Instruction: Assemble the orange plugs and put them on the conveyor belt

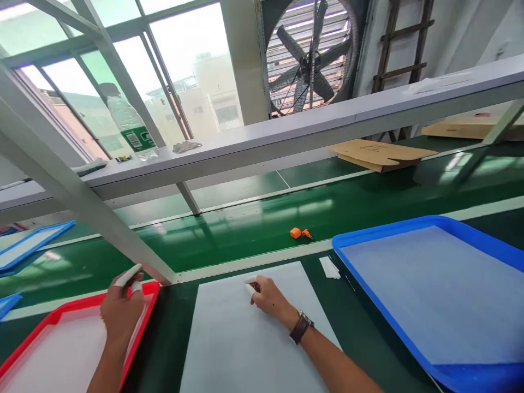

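My left hand (121, 308) is held over the far right corner of a red tray (152, 305) lined with white. White covers sit on its fingertips, and the index finger stretches out apart from the thumb; nothing shows between them. Above a large white sheet (245, 349) on the dark green work surface, my right hand (268, 297) is closed in a pinch. White covers are on its fingertips too, and whatever they may hold is hidden. A watch (302, 327) is on the right wrist.
A blue tray (395, 316) with a white liner lies on the right, beside a small white scrap (329, 267). Small orange pieces (295, 233) rest on the green conveyor belt (254, 224). A slanted post (82, 191) and a shelf carrying a bottle (133, 128) stand ahead.
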Demonstrator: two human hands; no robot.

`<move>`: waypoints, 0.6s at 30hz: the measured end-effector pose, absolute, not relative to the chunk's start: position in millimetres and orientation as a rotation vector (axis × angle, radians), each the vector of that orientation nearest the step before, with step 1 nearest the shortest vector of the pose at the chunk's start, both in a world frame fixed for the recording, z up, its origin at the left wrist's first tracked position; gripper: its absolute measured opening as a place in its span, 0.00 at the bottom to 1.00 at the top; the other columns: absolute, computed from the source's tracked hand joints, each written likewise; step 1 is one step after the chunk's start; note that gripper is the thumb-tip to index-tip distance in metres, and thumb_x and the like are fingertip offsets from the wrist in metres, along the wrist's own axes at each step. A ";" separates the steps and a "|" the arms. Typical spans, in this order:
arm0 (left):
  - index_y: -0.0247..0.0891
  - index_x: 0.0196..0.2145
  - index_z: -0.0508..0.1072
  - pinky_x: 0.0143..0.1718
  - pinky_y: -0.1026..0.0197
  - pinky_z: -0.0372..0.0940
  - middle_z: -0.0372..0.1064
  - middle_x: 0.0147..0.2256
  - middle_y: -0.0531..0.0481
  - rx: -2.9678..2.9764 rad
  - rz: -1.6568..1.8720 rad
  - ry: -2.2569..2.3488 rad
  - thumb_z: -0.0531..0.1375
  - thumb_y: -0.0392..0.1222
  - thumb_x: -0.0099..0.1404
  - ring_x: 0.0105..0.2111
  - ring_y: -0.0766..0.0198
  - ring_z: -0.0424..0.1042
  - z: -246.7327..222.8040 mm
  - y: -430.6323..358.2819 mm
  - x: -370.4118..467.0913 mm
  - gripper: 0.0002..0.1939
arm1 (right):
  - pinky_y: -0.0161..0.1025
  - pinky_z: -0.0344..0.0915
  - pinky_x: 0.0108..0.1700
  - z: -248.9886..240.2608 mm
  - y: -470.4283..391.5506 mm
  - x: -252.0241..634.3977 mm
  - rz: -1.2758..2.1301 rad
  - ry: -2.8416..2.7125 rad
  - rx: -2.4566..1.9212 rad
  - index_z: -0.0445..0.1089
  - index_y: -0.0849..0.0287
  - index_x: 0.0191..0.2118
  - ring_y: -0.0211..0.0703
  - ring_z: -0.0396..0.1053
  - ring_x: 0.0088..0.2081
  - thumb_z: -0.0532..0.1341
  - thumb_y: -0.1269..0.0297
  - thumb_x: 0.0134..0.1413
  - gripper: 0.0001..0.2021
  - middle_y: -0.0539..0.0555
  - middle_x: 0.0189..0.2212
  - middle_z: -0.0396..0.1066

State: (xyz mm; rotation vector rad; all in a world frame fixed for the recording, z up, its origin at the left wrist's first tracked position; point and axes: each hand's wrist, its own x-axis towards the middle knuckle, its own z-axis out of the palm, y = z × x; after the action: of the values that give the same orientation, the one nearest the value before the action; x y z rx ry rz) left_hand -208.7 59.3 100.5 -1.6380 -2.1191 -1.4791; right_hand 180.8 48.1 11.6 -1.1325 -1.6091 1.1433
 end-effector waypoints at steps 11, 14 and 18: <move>0.38 0.55 0.72 0.47 0.53 0.71 0.74 0.49 0.41 -3.083 -0.973 -1.715 0.63 0.43 0.60 0.46 0.54 0.75 35.3 190.3 97.5 0.24 | 0.34 0.64 0.36 -0.6 69.6 208.5 0.853 -1.586 -1.328 0.77 0.61 0.36 0.45 0.74 0.34 0.58 0.75 0.53 0.10 0.56 0.33 0.78; 0.35 0.53 0.72 0.52 0.50 0.67 0.73 0.51 0.38 -3.105 -0.949 -1.728 0.66 0.43 0.57 0.47 0.51 0.74 26.7 219.2 147.0 0.25 | 0.34 0.63 0.35 -0.9 70.2 206.6 0.815 -1.618 -1.341 0.77 0.60 0.36 0.45 0.74 0.34 0.57 0.75 0.53 0.11 0.55 0.33 0.78; 0.35 0.47 0.75 0.57 0.48 0.62 0.73 0.51 0.37 -3.130 -0.992 -1.802 0.68 0.42 0.54 0.52 0.47 0.72 25.9 240.3 180.3 0.22 | 0.35 0.61 0.34 0.0 71.5 207.2 0.789 -1.640 -1.372 0.75 0.60 0.32 0.46 0.73 0.34 0.58 0.74 0.52 0.08 0.57 0.32 0.78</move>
State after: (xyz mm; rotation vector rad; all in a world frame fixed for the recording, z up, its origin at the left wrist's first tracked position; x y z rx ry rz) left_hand 180.3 240.3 25.9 -3.1296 -1.8016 -0.9920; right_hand 207.2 71.5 0.0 -1.3716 -1.6401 0.7895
